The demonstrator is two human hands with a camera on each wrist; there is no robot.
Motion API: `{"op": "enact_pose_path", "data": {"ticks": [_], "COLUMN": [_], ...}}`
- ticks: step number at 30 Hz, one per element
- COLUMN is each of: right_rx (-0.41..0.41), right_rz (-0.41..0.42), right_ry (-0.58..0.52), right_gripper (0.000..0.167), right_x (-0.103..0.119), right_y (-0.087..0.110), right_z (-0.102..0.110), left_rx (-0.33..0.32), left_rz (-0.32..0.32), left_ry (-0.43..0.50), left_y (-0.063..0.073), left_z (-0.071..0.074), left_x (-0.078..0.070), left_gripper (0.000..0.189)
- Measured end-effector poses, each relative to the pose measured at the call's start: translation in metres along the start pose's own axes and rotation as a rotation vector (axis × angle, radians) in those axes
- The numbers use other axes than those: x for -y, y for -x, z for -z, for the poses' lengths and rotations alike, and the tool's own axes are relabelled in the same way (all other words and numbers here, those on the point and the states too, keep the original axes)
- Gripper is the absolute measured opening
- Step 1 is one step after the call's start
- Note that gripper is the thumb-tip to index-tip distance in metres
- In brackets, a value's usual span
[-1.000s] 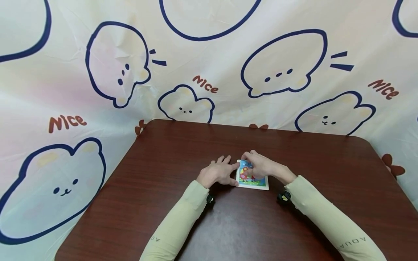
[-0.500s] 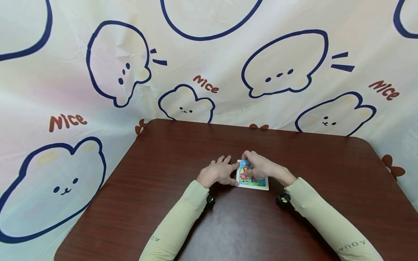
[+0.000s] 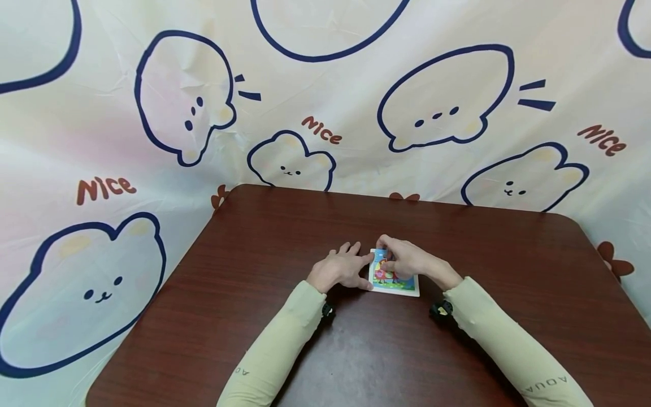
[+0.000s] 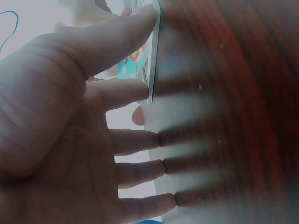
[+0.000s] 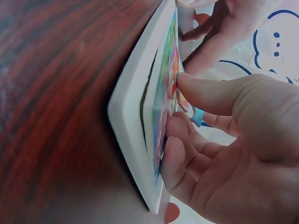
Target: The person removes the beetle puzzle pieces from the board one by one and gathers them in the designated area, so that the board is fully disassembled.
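Observation:
A small jigsaw puzzle board (image 3: 394, 293) with a white rim and a bright cartoon picture lies on the table. My left hand (image 3: 342, 269) rests at its left side with fingers spread; in the left wrist view, the thumb (image 4: 126, 35) and forefinger touch the rim while the other fingertips meet the tabletop. My right hand (image 3: 409, 259) is over the picture. In the right wrist view, its thumb and fingers pinch a colourful puzzle piece (image 5: 197, 116), which is tilted up from the board. The fingers hide much of that piece.
The dark brown wooden table (image 3: 325, 356) spreads around the board. A pale curtain (image 3: 356, 85) with bear drawings hangs behind and beside it. Black wrist cameras (image 3: 441, 310) sit under both cuffs.
My right thumb has shifted slightly, and the part of the picture under it looks more tilted than before. The left hand and the board have stayed in place.

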State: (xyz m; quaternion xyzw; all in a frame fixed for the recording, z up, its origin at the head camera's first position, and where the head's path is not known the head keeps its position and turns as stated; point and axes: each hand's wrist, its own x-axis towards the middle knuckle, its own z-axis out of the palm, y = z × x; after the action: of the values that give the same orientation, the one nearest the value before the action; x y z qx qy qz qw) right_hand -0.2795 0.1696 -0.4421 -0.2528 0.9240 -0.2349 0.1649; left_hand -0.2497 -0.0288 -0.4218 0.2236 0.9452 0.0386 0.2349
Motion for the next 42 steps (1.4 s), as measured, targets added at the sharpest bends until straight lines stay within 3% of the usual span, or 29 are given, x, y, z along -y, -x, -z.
{"op": "enact_pose_path", "data": {"ticks": [13, 35, 42], "right_rx": [0.017, 0.126, 0.101], "right_rz": [-0.024, 0.006, 0.023], "right_ry": [0.092, 0.139, 0.206], "right_gripper": [0.008, 0.015, 0.021], "right_x": [0.0037, 0.0053, 0.0046], "right_y": [-0.0023, -0.0067, -0.0074], "right_z": [-0.0006, 0.0047, -0.001], "left_rx": [-0.011, -0.007, -0.005], "left_rz": [-0.003, -0.003, -0.003], "left_ry": [-0.009, -0.013, -0.017], "left_y": [0.0014, 0.0015, 0.0008], "left_z": [0.001, 0.0001, -0.0001], "left_x": [-0.0002, -0.0002, 0.0005], "left_gripper": [0.08, 0.08, 0.08]}}
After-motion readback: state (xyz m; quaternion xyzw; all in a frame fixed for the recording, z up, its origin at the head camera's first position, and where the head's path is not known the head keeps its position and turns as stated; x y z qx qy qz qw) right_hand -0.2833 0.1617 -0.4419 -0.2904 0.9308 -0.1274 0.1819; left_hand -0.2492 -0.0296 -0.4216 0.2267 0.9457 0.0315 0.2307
